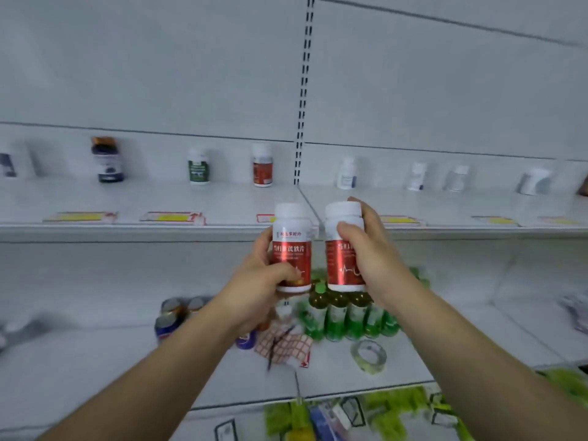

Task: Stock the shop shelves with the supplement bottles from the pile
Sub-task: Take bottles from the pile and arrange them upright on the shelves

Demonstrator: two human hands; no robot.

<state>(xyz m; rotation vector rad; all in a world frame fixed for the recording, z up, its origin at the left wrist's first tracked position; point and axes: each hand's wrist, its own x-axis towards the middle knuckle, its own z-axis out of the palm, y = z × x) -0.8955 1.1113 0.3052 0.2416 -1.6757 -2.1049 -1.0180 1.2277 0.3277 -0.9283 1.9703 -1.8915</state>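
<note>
Two white-capped, red-labelled plastic supplement bottles, left one (292, 248) and right one (344, 246), look light, rigid and slick, each gripped mid-body by the left hand (264, 281) and right hand (370, 256).

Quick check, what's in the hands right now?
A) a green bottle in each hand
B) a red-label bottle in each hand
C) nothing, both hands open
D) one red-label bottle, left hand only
B: the left hand grips one red-label bottle and the right hand grips another red-label bottle, both upright, side by side in front of the shelf edge.

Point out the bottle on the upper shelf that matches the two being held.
The red-labelled, white-capped bottle, fourth from the left, just left of the slotted upright. Its neighbours carry green, dark or white labels.
</note>
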